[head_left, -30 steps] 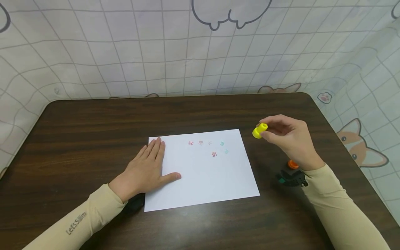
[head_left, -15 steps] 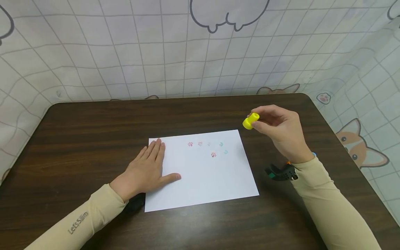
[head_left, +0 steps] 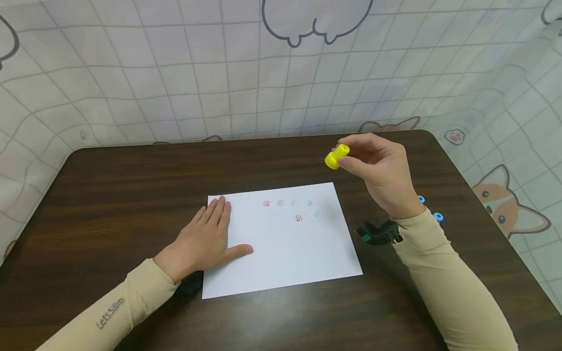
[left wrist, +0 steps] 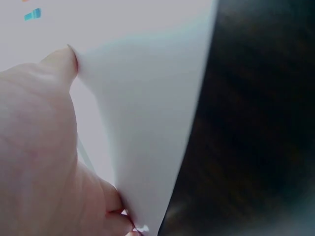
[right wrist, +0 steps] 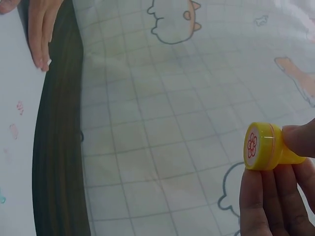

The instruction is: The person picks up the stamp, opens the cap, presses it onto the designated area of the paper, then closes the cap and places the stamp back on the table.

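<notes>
My right hand point(head_left: 379, 173) pinches a yellow stamp point(head_left: 337, 156) between thumb and fingers, held in the air beyond the paper's upper right corner. In the right wrist view the stamp point(right wrist: 263, 146) shows a red flower on its round face. Flat on the left side of a white sheet of paper point(head_left: 281, 253) rests my left hand point(head_left: 204, 239), fingers straight and thumb spread. Small red and green stamp prints point(head_left: 298, 218) mark the upper part of the sheet. From the left wrist view, the hand point(left wrist: 39, 118) lies over the paper point(left wrist: 147, 98) near its edge.
Blue ring-shaped pieces point(head_left: 438, 217) lie on the dark wooden table point(head_left: 110, 204), partly behind my right wrist. A black wrist strap point(head_left: 377, 233) hangs by the right sleeve. Behind the table hangs a white grid-patterned cloth point(head_left: 175, 73).
The right hand has moved left and away from me with the yellow stamp. An orange piece has gone behind the forearm, while blue ones have come into sight. The left hand stays put.
</notes>
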The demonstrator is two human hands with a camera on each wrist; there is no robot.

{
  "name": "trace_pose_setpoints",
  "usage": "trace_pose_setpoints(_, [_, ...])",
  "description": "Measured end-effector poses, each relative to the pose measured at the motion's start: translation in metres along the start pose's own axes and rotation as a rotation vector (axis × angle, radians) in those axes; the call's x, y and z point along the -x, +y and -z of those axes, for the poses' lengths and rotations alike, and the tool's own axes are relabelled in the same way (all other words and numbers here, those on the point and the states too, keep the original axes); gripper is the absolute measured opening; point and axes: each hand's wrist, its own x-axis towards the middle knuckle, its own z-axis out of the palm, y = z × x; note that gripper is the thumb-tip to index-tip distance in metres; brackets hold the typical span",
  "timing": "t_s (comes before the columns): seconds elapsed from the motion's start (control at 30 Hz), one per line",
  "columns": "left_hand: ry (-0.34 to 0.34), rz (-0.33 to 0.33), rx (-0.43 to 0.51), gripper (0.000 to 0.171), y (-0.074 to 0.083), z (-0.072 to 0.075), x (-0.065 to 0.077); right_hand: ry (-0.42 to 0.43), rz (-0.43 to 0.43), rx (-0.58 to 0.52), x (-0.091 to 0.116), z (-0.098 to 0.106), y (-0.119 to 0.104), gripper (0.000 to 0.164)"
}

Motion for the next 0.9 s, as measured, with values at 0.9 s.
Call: trace_pose_setpoints(0.9, [0.237,0.015,0.026,0.096,0.008,0.041,-0.018,-0.017,-0.106,0.109,-0.001,-0.013,0.015,0.026])
